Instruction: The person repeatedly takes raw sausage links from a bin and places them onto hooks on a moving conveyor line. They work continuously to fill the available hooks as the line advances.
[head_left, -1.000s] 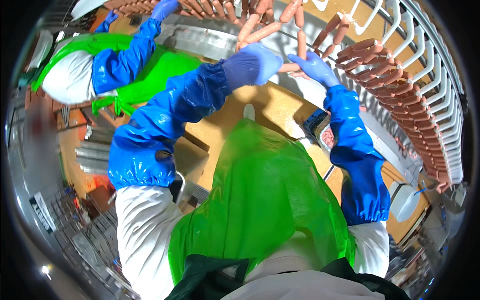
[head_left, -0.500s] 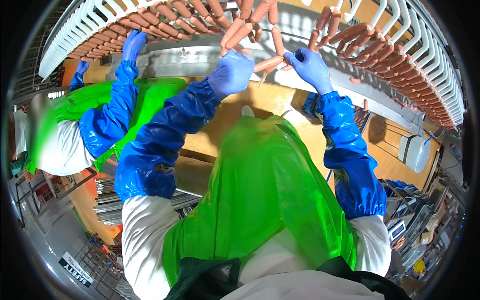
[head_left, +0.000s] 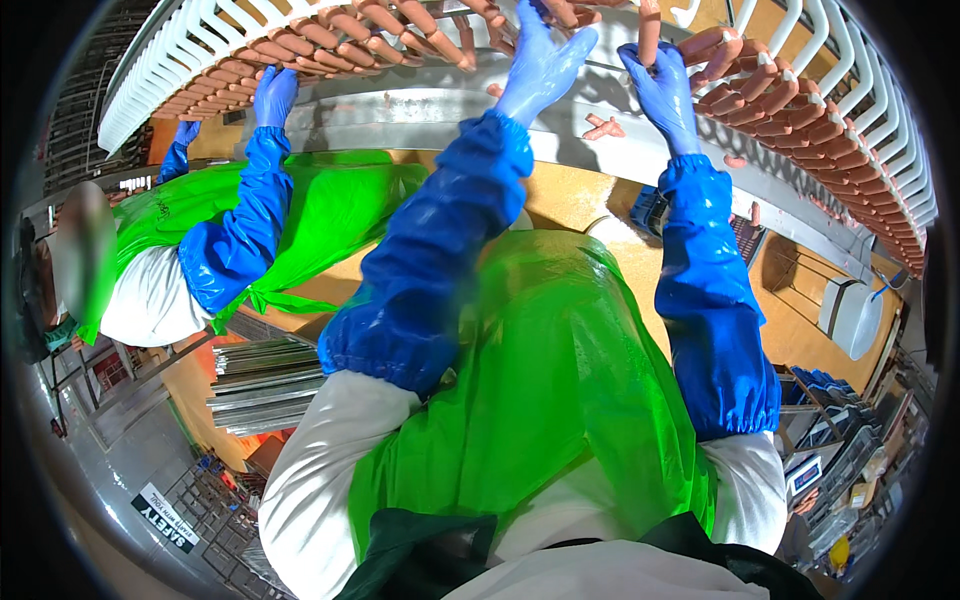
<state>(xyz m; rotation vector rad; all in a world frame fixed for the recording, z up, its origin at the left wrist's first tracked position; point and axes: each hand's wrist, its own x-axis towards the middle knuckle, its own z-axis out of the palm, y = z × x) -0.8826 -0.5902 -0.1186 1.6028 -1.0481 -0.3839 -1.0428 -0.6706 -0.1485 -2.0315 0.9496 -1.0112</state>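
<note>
The gloved right hand (head_left: 667, 92) pinches the lower end of a hanging sausage (head_left: 649, 32) between thumb and fingers. The gloved left hand (head_left: 543, 68), thumb spread, is beside other sausages; whether it grips one cannot be told. Sausage scraps (head_left: 604, 128) lie on the metal ledge (head_left: 568, 148) below. White hooks (head_left: 858, 98) carry sausage links (head_left: 838, 152) rightward; leftward, a co-worker's gloved hand (head_left: 275, 97) touches more.

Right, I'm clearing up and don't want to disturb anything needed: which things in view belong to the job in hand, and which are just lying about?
In the job:
left hand, up by the hanging sausages
right hand, fingers at one sausage's lower end
white hooks

Apparently lying about:
loose sausage pieces on the metal ledge
stacked metal pieces, lower left
</note>
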